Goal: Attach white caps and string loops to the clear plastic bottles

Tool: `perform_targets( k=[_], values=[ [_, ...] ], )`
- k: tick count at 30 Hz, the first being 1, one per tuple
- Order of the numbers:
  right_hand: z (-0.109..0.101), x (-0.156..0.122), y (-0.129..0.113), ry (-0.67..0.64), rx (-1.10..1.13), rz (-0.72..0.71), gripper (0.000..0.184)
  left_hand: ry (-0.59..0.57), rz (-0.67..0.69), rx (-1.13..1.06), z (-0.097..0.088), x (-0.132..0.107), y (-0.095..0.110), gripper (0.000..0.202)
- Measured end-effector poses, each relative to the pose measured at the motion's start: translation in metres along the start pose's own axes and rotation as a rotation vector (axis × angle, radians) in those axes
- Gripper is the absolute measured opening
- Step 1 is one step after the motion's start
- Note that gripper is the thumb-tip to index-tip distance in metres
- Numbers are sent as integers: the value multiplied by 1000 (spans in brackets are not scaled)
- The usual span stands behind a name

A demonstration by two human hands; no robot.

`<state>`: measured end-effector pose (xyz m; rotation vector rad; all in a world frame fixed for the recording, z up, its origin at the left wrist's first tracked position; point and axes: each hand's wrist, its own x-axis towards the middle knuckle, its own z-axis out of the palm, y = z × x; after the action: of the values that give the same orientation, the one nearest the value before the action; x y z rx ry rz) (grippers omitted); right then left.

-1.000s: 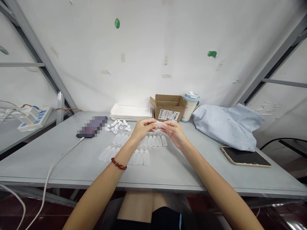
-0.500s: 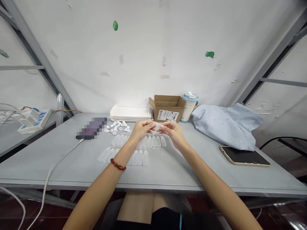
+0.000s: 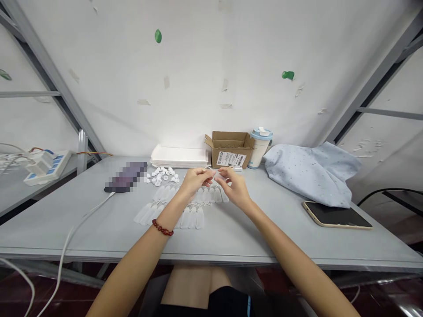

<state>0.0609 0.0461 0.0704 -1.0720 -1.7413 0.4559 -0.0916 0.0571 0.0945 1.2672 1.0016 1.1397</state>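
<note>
Grip of the left hand (image 3: pixel 196 181) is a tight pinch, with thumb and fingertips pressed together on a small translucent white plastic piece (image 3: pixel 216 175) held in the air above the desk (image 3: pixel 66 229). A thin white cord (image 3: pixel 210 169) shows just beside that piece. The right hand (image 3: pixel 233 187) comes in from the other side with its fingers curled toward the same spot, almost meeting the left; whether they press on the piece is too small to tell. A red bead bracelet (image 3: pixel 162 227) circles the left wrist. Directly under the hands, translucent white tapered capsules (image 3: pixel 211 194) lie side by side on the desk in rows, with more capsules (image 3: pixel 191 218) nearer the person, thin white strands running among them. Beyond the left hand sits a loose cluster of small white plastic parts (image 3: pixel 161 177). Farther back are a flat stack of white paper (image 3: pixel 180 156), an open cardboard box (image 3: pixel 229 149) bearing a barcode label (image 3: pixel 231 159), and a tumbler with a blue lid (image 3: pixel 260 147) just beside the box. To the right lie a crumpled pale blue speckled cloth (image 3: pixel 310 174) and a dark tablet with a gold edge (image 3: pixel 337 215). To the left, a pixelated phone (image 3: pixel 127 177) trails a white cable (image 3: pixel 89 211) over the desk edge, and a power strip (image 3: pixel 46 160) sits on a separate surface.
</note>
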Motion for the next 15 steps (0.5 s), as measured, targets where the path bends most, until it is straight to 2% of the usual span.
perform_targets(
  k=[4, 7, 11, 13, 15],
  values=[
    [3, -3, 4, -63, -263, -105, 26, 22, 14, 76, 1, 0, -2, 32],
    [5, -4, 7, -79, -317, -132, 28, 8, 33, 103, 2, 0, -3, 32],
    [5, -3, 9, -53, -244, -182, 26, -14, 64, 132, 1, -1, -2, 32],
    [5, -3, 8, -38, -168, -140, 25, -31, 91, 154, 0, 0, -2, 31],
    [5, -2, 6, -40, -33, -38, 25, -41, 131, 189, 0, 1, -3, 29]
  ],
)
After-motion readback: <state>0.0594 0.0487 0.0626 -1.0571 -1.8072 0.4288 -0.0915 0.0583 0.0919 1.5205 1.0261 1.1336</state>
